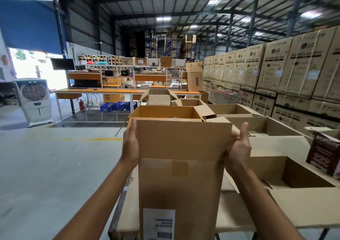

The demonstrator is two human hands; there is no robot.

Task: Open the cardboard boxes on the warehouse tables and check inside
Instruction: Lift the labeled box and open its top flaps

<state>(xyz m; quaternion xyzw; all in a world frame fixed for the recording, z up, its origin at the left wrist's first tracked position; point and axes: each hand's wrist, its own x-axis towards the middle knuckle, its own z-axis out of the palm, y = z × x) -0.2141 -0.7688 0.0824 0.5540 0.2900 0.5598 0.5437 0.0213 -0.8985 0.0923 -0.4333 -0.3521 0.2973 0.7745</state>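
Left hand [130,145] and right hand [239,147] clasp the side edges of the raised flap [182,140] on the near cardboard box [178,188], seemingly light, stiff card.

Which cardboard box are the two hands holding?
The tall box right in front, with the white barcode label. The left hand and right hand hold the sides of its raised flap; the open boxes behind it are untouched.

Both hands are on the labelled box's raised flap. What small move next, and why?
Probably fold the front flap down towards the person: the left hand and right hand grip its side edges, and it stands upright, hiding the inside of the box.
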